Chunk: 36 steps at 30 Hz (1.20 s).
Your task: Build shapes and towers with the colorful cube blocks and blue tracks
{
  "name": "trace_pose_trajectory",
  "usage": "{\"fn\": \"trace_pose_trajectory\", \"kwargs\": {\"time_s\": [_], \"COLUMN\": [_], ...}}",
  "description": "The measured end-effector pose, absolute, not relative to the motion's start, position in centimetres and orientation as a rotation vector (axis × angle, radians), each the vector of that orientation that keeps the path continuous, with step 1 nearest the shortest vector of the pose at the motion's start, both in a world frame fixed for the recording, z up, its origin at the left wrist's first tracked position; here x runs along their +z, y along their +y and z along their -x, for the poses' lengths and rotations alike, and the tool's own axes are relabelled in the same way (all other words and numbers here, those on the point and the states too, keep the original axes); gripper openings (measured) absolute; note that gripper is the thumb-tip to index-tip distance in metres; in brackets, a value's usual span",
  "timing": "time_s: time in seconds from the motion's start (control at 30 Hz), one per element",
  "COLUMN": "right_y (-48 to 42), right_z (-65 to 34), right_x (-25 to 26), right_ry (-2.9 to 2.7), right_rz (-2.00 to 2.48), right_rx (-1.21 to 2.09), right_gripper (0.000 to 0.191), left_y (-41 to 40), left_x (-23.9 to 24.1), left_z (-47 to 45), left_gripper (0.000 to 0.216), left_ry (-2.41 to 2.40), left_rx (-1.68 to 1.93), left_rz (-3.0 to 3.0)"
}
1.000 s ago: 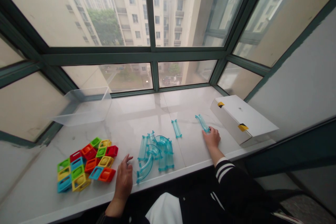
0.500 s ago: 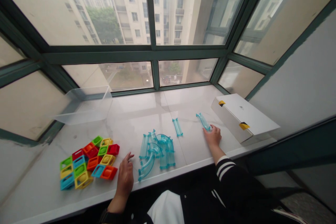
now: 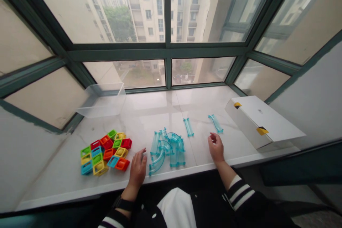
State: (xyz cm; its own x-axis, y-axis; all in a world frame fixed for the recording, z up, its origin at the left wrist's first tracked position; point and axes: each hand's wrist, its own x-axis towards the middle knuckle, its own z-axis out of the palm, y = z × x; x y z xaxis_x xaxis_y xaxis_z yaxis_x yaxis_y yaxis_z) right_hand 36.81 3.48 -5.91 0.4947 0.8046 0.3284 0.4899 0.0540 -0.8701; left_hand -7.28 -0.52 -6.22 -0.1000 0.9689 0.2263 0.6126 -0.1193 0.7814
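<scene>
Pale marbled ledge [image 3: 157, 110] under a green window frame [image 3: 157, 54], its front edge passing beneath both wrists, both hands' fingers gripping nothing that shows.
Room is tight at the left hand [image 3: 138, 165], fingers loosely extended: colored blocks [image 3: 109, 154], about sixteen, sit just to their left, and one cluster of clear blue track pieces [image 3: 175, 149], too overlapped to count, lies just to their right. More room surrounds the right hand [image 3: 216, 148], fingers loosely bent: ledge surface runs leftward to the cluster and rightward to one white box [image 3: 268, 118] with two yellow-black tabs [image 3: 262, 130]. Two loose track pieces lie beyond those fingers: one wavy piece [image 3: 216, 123] just past the tips, apart from them, and one straight piece [image 3: 188, 127] farther left. One clear bin [image 3: 107, 110] stands well beyond the left fingertips.
</scene>
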Motion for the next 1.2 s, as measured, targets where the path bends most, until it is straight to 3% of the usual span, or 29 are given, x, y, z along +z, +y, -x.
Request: {"fn": "trace_pose_trajectory", "kwargs": {"time_s": [0.17, 0.33, 0.83, 1.2], "right_y": [3.2, 4.3, 7.0, 7.0], "right_z": [-30.6, -27.0, -24.5, -24.6], "right_x": [-1.6, 0.6, -0.7, -0.8], "right_ry": [-1.596, -1.814, -1.784, -1.779], "right_rz": [1.324, 1.372, 1.563, 1.420], "right_rx": [0.539, 0.592, 0.646, 0.575], "right_gripper": [0.026, 0.037, 0.015, 0.015], "left_y": [-0.6, -0.5, -0.4, -0.5], "left_x": [-6.2, -6.5, -6.7, -6.8], "left_z": [7.3, 7.3, 7.4, 7.3], "left_gripper": [0.044, 0.043, 0.041, 0.040], "left_ry": [1.732, 1.732, 1.731, 1.739], "left_rx": [1.098, 1.105, 1.131, 1.144], "left_rz": [-1.772, -1.795, -1.840, -1.800]}}
